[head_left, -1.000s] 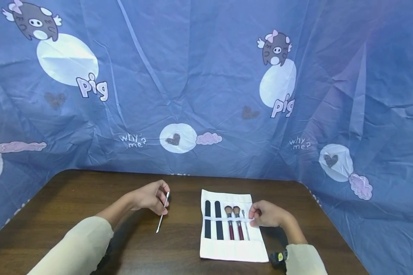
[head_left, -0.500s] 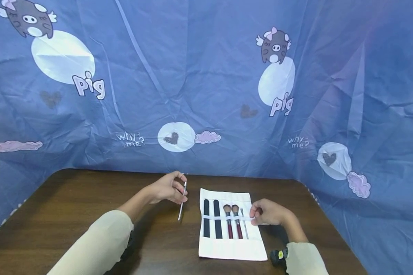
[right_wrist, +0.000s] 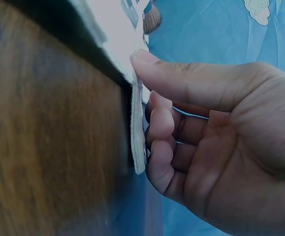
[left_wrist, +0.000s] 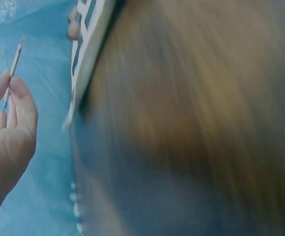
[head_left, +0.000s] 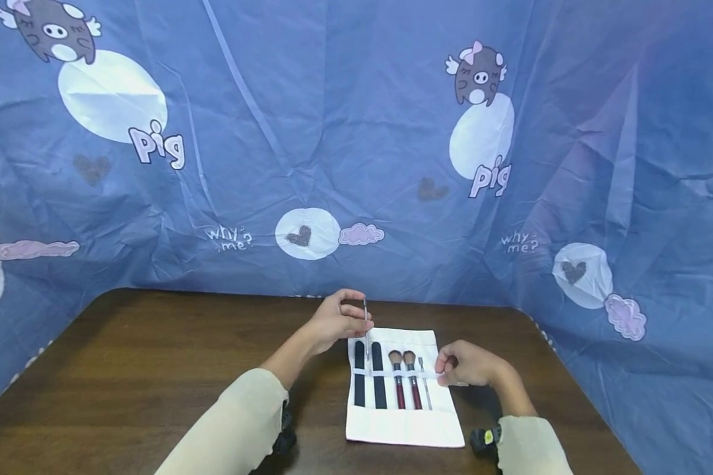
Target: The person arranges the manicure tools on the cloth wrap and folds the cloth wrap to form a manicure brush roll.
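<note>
My left hand (head_left: 336, 321) pinches a thin silver cuticle pusher (left_wrist: 15, 61) between thumb and fingers. It hangs nearly upright over the left part of a white fabric tool roll (head_left: 404, 430), its lower end by the gap between two black flat strips; whether it touches the cloth I cannot tell. A white band (head_left: 392, 374) crosses the black strips (head_left: 380, 393), two red-handled makeup brushes (head_left: 400, 394) and a second slim metal tool (head_left: 427, 393). At the roll's right edge, my right hand (head_left: 468, 364) grips the cloth edge (right_wrist: 138, 130) between thumb and curled fingers.
The roll lies spread on a brown wooden table (head_left: 154, 369). Behind the table hangs a blue printed curtain (head_left: 380, 152). Dark wrist devices sit at both sleeves, the right one (head_left: 483, 441) beside the roll's lower right corner.
My left hand has carried the cuticle pusher rightwards from the bare table to over the roll, and the tool now stands more upright. The right hand stays at the roll's edge.
</note>
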`<action>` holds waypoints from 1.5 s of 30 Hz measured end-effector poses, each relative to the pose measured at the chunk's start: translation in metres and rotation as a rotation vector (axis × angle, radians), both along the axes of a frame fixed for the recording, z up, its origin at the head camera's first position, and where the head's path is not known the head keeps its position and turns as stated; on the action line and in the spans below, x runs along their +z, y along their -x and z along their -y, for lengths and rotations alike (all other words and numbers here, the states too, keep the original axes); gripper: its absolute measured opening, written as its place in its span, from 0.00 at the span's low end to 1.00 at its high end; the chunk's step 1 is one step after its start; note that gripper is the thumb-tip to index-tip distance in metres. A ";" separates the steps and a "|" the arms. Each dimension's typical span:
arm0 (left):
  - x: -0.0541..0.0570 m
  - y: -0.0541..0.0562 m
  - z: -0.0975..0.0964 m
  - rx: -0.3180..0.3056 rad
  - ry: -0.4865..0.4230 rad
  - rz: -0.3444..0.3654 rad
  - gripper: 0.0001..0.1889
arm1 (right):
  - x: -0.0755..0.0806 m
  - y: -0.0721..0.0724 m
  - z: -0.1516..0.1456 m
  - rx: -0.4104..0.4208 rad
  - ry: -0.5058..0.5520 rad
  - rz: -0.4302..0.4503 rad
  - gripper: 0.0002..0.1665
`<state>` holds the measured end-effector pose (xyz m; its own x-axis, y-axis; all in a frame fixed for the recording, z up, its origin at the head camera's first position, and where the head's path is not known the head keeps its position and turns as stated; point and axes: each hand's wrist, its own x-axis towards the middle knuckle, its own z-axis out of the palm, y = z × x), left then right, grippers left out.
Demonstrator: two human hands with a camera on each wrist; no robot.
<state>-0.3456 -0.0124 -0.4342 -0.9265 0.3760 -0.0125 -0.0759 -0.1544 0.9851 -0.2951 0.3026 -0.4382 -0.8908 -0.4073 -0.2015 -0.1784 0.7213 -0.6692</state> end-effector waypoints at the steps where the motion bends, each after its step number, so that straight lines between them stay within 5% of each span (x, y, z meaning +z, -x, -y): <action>1: 0.000 -0.001 -0.005 0.006 -0.010 0.004 0.33 | 0.001 0.000 0.000 -0.003 -0.004 0.000 0.10; 14: 0.003 -0.009 -0.068 0.149 -0.087 0.044 0.32 | 0.002 0.002 0.004 -0.015 -0.048 -0.002 0.10; 28: -0.006 -0.009 -0.107 0.247 -0.115 0.044 0.31 | 0.002 0.003 0.003 0.037 -0.042 -0.014 0.09; 38: -0.016 -0.012 -0.132 0.270 -0.057 0.037 0.34 | 0.002 0.002 -0.003 0.070 -0.002 -0.024 0.09; 45: -0.024 -0.007 -0.138 0.285 0.137 0.025 0.33 | 0.001 0.003 -0.002 0.044 -0.021 -0.015 0.09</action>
